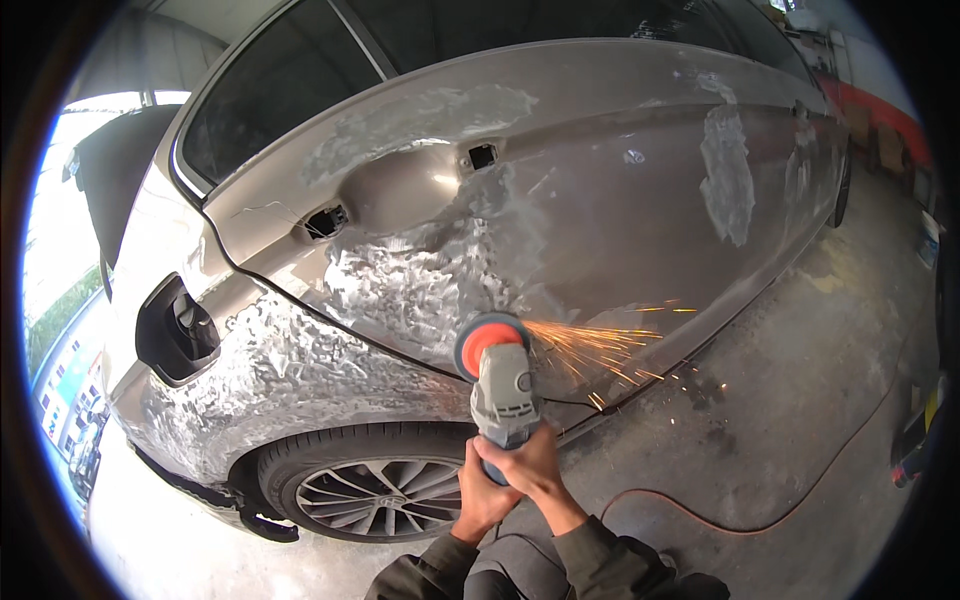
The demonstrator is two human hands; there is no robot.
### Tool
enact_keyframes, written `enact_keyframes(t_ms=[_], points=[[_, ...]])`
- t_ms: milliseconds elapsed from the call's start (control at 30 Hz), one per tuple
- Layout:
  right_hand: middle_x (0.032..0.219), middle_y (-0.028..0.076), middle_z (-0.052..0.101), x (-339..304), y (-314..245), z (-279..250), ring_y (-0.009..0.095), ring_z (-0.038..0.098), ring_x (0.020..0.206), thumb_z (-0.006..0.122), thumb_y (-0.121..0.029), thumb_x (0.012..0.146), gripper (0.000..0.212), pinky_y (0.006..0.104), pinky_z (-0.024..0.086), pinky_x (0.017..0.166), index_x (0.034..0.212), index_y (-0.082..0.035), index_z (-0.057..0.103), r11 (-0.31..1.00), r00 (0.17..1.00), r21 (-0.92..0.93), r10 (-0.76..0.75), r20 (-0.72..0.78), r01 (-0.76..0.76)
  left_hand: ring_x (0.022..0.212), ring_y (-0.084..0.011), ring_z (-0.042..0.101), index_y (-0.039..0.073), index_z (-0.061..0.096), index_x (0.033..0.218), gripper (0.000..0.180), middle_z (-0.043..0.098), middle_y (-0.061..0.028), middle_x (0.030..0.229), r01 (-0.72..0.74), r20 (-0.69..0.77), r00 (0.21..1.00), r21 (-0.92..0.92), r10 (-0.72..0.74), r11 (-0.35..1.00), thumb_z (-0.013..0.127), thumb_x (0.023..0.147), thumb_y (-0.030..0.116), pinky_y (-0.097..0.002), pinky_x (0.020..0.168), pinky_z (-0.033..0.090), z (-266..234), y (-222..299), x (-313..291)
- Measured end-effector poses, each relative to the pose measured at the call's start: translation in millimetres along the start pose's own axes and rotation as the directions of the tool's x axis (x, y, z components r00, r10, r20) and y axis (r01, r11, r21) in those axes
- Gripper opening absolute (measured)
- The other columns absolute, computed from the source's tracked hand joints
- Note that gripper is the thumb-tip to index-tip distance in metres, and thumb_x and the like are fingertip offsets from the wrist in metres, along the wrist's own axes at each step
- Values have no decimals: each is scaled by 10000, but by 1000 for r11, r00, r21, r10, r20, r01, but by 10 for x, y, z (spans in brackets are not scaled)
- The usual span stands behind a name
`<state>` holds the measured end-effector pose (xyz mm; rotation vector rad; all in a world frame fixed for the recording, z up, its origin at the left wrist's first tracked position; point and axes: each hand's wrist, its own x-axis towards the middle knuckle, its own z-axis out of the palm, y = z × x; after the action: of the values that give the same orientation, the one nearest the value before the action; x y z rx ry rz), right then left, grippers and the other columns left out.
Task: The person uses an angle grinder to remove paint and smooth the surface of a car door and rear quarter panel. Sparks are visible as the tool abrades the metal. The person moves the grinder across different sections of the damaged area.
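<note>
An angle grinder (505, 395) with a grey head, a blue-grey body and a red-centred disc (488, 338) points away from me. My left hand (482, 495) and my right hand (535, 466) are both wrapped round its body. The disc meets the lower rear part of a car door (620, 230), and orange sparks (590, 340) fly off to the right. Behind and left of the disc, the door skin (420, 280) and the rear fender (290, 370) show rough, shiny bare metal. Grey filler patches (728, 170) mark the door. Its handle recess (400, 190) has no handle.
Below the fender is the rear wheel (385, 490). The fuel filler opening (178, 330) stands uncovered at the left. An orange-brown hose (700, 522) curves over the concrete floor (790, 400) on the right. Thin wires (285, 212) stick out near the door's rear hole.
</note>
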<state>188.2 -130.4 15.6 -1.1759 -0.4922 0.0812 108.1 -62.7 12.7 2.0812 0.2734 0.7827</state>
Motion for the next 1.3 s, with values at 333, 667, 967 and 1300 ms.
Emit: enact_keyframes(t_ms=[333,667,967,1300], points=[[956,116,762,-204,159,-34,184,737,862,848,-199,731,427,342,581,800,1067,19,700,1000,997,11,27,74,-28,1006,-288,705,12,484,1204,706,691,-205,1009,6,-47,999,-9,-6,1000,886,657,205,-407,872,536,58,-337,-283],[930,131,761,-219,275,-4,209,742,834,859,-194,717,450,355,581,766,1067,30,685,997,999,65,42,24,-43,1022,-286,707,10,483,1224,733,687,-221,1054,-25,-3,1000,70,25,997,895,649,204,-402,870,534,22,-377,-254],[900,86,752,-305,312,5,154,715,812,868,-171,708,393,333,569,748,999,36,705,996,999,-88,26,-33,-29,987,-232,674,26,497,1184,678,683,-182,1029,35,60,998,-69,-31,997,898,670,211,-397,854,532,72,-768,-372],[930,173,743,-454,442,-52,274,750,843,871,-219,682,549,372,581,778,1120,35,656,995,996,-59,82,-38,-84,974,-275,700,17,492,1210,703,689,-185,1035,70,83,994,-59,-65,996,894,671,221,-412,864,535,85,-872,-554]])
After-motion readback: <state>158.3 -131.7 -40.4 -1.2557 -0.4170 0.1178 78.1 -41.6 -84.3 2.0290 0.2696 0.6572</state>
